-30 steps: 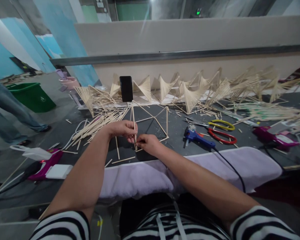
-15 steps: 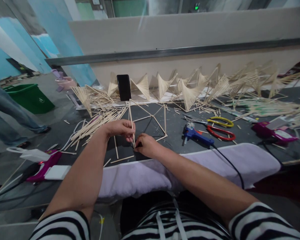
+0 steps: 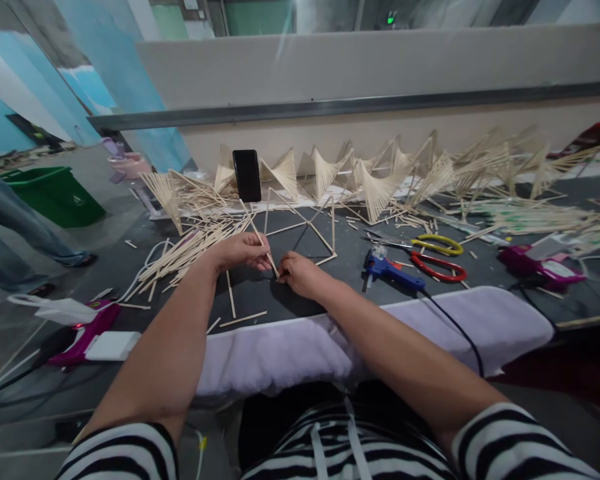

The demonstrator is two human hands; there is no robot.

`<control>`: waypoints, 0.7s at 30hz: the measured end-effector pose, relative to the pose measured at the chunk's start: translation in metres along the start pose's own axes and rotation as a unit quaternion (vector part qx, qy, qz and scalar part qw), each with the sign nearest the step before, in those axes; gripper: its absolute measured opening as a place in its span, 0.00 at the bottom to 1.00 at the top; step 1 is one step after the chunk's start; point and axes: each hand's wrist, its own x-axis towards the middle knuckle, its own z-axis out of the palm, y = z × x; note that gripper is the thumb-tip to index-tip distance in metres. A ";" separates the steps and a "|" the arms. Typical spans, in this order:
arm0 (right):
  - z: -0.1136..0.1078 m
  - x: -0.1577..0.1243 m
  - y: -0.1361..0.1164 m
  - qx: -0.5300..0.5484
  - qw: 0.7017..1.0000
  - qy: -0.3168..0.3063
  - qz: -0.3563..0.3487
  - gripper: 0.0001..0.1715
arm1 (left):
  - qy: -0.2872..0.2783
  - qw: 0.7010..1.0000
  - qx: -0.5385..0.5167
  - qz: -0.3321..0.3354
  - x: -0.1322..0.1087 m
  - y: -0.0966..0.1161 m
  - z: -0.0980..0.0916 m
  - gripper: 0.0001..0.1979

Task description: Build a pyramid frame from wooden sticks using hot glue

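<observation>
Tipping the stick farther left at its top than half a second ago, and shifting left hand and right hand farther from the towel. Gripping the stick partway along with the left; pinching its lower end with the right, just beside the stick frame, leaving any contact there too small to tell. Possibly risking a snapped stick from squeezing too hard on the left, a skewed angle from slack right fingertips, then a snagged right forearm from brushing the cord. Across the dark table, finding a purple power strip beside the left forearm, loose sticks left of the left hand, a phone beyond it, fan-shaped models beyond both hands, then a glue gun and scissors right of the right hand. Around the room, seeing a person's jeans and a green bin well left of the left hand, and a grey partition beyond both.
</observation>
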 end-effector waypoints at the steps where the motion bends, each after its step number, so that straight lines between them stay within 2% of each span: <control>1: -0.003 0.001 0.002 -0.006 1.000 -0.011 -0.008 0.03 | 0.006 1.000 -0.004 0.005 0.002 -0.001 0.002 0.15; 6: -0.011 0.003 0.014 -0.001 0.998 -0.032 -0.057 0.03 | 0.014 1.000 0.002 0.007 0.008 -0.002 0.013 0.18; 13: -0.013 0.004 0.028 0.015 0.998 -0.030 -0.056 0.04 | 0.014 1.000 -0.014 0.015 0.017 -0.012 0.018 0.19; 21: -0.008 0.004 0.032 0.030 0.998 -0.023 -0.054 0.06 | -0.006 1.000 0.001 -0.014 0.023 -0.019 0.021 0.18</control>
